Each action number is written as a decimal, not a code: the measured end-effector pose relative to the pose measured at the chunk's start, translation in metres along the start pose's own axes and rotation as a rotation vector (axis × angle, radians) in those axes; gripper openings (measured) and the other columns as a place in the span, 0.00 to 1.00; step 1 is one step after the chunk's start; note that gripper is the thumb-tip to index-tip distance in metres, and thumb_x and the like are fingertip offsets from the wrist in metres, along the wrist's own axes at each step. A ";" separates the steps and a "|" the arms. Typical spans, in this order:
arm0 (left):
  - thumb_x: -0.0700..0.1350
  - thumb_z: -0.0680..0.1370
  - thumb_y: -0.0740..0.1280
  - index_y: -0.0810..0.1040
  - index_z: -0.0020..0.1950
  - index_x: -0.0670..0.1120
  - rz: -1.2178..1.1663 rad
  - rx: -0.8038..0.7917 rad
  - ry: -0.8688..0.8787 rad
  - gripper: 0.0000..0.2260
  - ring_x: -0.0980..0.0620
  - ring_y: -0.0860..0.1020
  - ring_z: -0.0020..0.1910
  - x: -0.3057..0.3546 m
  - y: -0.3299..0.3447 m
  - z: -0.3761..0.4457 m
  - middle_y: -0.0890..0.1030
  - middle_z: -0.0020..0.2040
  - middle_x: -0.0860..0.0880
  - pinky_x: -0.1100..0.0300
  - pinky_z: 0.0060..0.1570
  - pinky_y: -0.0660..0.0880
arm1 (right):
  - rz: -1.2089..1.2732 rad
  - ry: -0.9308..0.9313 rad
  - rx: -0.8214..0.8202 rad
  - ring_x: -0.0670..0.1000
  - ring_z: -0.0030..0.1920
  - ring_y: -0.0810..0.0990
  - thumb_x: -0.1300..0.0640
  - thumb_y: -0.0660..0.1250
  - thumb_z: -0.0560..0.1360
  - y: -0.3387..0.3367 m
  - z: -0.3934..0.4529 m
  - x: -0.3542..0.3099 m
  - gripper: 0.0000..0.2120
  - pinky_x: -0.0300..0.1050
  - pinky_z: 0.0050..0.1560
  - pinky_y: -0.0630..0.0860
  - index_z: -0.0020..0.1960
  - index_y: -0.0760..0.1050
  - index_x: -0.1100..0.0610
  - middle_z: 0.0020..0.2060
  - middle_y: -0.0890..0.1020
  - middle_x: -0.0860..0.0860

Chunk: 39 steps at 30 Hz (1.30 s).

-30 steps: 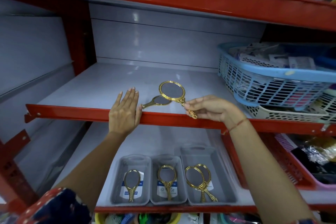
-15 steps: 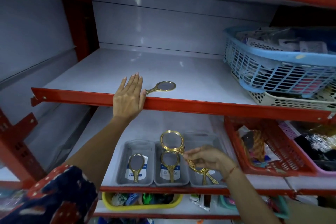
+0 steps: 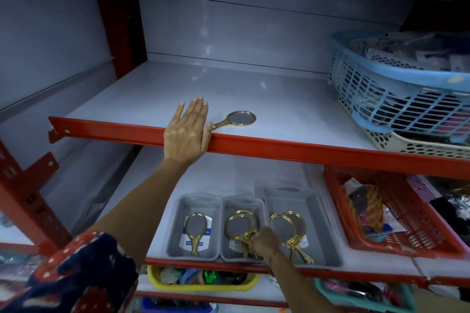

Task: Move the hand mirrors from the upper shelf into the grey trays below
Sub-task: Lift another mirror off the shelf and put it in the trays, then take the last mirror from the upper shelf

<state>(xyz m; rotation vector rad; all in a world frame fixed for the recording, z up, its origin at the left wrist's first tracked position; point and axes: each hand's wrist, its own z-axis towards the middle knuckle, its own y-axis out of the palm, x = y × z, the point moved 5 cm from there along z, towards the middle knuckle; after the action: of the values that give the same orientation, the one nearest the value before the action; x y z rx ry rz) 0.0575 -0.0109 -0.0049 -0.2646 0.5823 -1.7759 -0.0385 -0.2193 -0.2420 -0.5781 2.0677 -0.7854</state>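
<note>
One gold hand mirror (image 3: 235, 119) lies on the upper shelf (image 3: 279, 114) near its red front edge. My left hand (image 3: 188, 132) rests flat on that edge, fingers together, thumb beside the mirror's handle. Three grey trays sit on the lower shelf. The left tray (image 3: 175, 226) holds one mirror (image 3: 195, 231). In the middle tray (image 3: 259, 213) my right hand (image 3: 263, 241) grips the handle of a gold mirror (image 3: 237, 227), which overlaps another mirror there. The right tray (image 3: 320, 231) holds two overlapping mirrors (image 3: 287, 229).
A blue lattice basket (image 3: 386, 91) stacked on a cream one fills the upper shelf's right side. A red basket (image 3: 407, 234) of goods stands right of the trays. Below, a yellow tray (image 3: 203, 284) holds combs. A red upright (image 3: 25, 201) frames the left.
My right hand carried a gold mirror from the upper shelf down into the middle grey tray. The left hand stayed on the shelf edge. The camera tilted downward.
</note>
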 end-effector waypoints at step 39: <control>0.46 0.81 0.48 0.72 0.70 0.36 -0.113 -0.348 -0.081 0.25 0.46 0.73 0.71 -0.001 -0.013 0.002 0.75 0.69 0.39 0.49 0.74 0.66 | 0.288 -0.332 0.166 0.53 0.38 0.75 0.61 0.68 0.72 -0.193 -0.031 -0.249 0.08 0.43 0.38 0.77 0.38 0.70 0.60 0.39 0.75 0.56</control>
<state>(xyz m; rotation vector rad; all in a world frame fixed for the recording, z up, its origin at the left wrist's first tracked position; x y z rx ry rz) 0.0476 -0.0080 0.0039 -0.6168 0.8311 -1.7558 0.0964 -0.1849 0.0422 -0.2863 1.7124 -0.6366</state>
